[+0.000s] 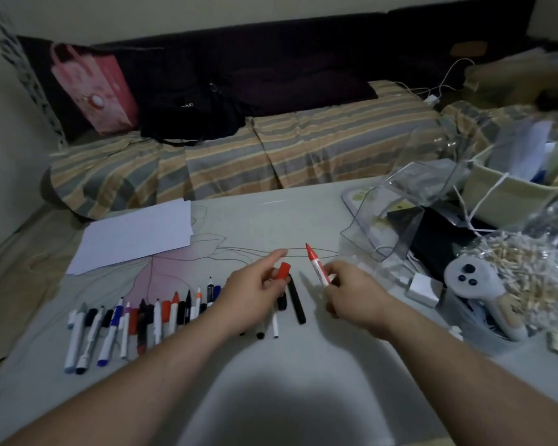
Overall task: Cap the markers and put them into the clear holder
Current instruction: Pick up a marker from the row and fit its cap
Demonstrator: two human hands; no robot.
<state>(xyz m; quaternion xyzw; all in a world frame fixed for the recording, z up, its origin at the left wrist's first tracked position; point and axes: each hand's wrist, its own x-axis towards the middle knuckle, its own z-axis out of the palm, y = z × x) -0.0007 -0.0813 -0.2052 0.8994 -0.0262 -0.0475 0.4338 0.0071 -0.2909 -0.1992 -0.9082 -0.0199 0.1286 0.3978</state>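
Across the top of the frame we see a dark sofa (303, 59) against a pale wall (174, 14), its seat under a striped cover (271, 149) (grey and orange bands). The light is dim. At upper left we find a pink gift bag (94, 88) beside a black bag (190, 114).

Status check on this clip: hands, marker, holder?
Left hand holds red cap. Right hand holds uncapped red marker, tip up. Cap not on. Clear holder right of the hands, path clear.

Markers (142, 320) row left on table (303, 365); holder (397, 214) far right.
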